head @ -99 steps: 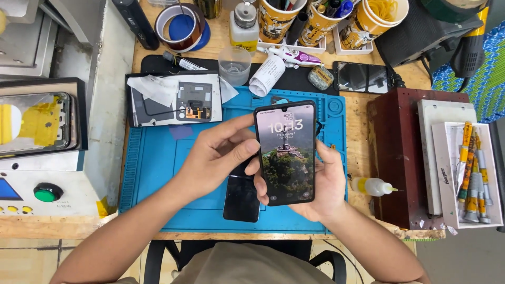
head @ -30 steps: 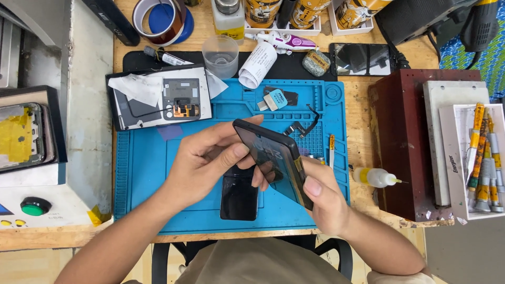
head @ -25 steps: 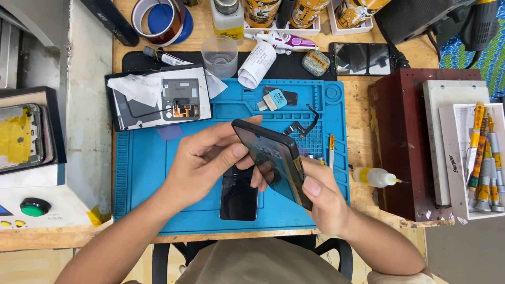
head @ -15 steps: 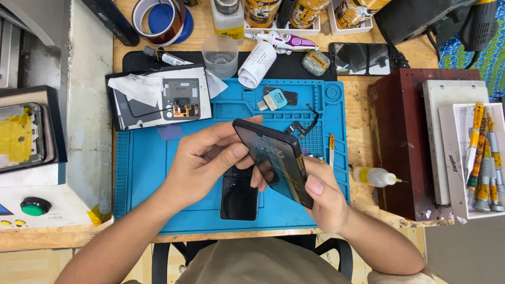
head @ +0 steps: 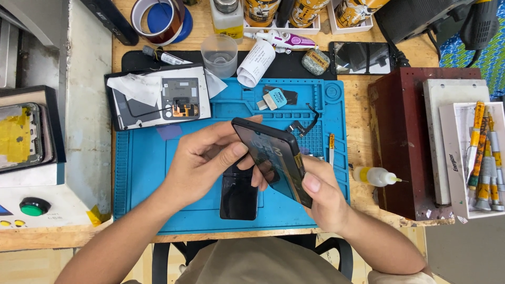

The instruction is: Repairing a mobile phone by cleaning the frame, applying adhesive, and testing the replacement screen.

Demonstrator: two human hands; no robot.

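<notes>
Both hands hold a black slab-shaped smartphone (head: 273,160) tilted on edge above the blue silicone work mat (head: 147,173) that covers the middle of the wooden desk (head: 363,100). The left hand (head: 202,163) is closed on the phone's upper end, its thumb lying against the near face and its fingers curled round the top corner. The right hand (head: 323,202) is clamped on the lower end, thumb pressed along the side edge, with the other fingers hidden beneath the phone.

Directly under the phone, flat on the mat, lies a second dark rectangular glass panel (head: 238,197), close to the left hand's knuckles but apart from them. Further back sit a black tray with an opened phone back and white paper scraps (head: 158,94), a clear plastic cup (head: 219,52), a roll of white paper (head: 255,63) and a small squeeze bottle with a yellow cap (head: 374,176) at the mat's right edge.

To handle the phone well at this tilt, I would judge that the grip should stay on the frame edges and not on the glass, with both thumbs pressing evenly so the slab does not twist. Keeping it low over the soft mat limits harm if it slips, and the loose panel beneath deserves clearance.
</notes>
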